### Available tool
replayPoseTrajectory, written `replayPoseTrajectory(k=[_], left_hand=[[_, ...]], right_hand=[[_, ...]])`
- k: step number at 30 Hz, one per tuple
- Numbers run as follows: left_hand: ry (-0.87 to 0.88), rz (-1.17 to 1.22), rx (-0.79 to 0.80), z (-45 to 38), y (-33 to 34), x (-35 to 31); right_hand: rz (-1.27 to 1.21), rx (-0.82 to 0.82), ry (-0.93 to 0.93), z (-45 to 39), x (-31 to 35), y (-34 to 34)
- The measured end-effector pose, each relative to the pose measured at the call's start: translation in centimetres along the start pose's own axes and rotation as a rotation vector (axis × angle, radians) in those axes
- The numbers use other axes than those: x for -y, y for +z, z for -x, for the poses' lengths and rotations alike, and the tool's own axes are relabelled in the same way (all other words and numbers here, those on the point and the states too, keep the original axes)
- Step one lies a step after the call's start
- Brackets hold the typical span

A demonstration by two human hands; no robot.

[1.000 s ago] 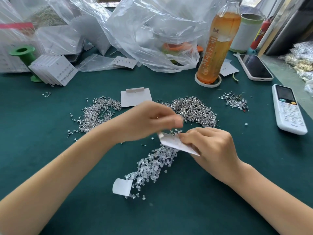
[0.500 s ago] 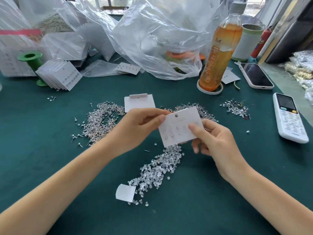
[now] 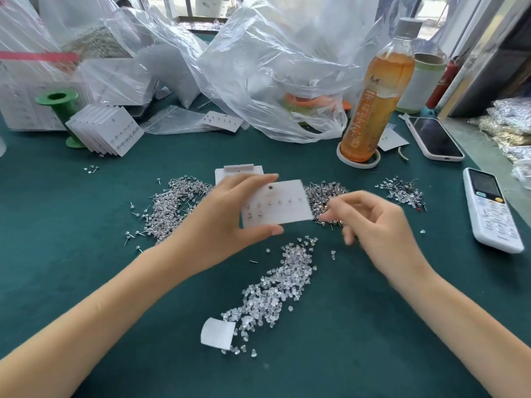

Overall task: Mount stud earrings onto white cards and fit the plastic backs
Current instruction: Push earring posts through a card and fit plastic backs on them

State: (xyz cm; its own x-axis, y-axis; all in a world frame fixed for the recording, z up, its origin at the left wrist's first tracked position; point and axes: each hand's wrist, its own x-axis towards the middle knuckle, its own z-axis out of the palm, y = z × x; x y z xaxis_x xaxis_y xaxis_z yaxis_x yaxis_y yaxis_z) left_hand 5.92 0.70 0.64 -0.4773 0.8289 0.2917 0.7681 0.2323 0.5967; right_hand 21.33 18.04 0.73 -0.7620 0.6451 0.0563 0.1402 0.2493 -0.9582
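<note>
The left hand [image 3: 227, 222] pinches the white rectangular paper card [image 3: 277, 205] between thumb and fingers [image 3: 260, 178]. The right hand [image 3: 370, 222] has let the card go; its fingers, blurred, seem loosely curled over the silver stud earrings pile [image 3: 324, 193], probably picking the next stud.

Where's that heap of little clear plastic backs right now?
The clear plastic backs lie in the head view on the green table, between the forearms, below the held white card.
</note>
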Motion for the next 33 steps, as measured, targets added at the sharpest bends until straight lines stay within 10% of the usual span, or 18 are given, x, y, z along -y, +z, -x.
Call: replayPoseTrajectory(k=[4,11,33], left_hand=[[-0.082,-0.048,0.02,1.0,-0.4,1.8],[-0.058,-0.096,0.033,1.7,0.0,2.6],[-0.038,-0.084,0.065,2.1,-0.1,2.0]], right_hand=[[0.6,-0.014,-0.249,-1.4,-0.9,-0.5],[0.893,0.069,-0.318,-2.9,-1.0,1.3],[0.815,0.003,-0.452,-2.9,-0.4,2.8]])
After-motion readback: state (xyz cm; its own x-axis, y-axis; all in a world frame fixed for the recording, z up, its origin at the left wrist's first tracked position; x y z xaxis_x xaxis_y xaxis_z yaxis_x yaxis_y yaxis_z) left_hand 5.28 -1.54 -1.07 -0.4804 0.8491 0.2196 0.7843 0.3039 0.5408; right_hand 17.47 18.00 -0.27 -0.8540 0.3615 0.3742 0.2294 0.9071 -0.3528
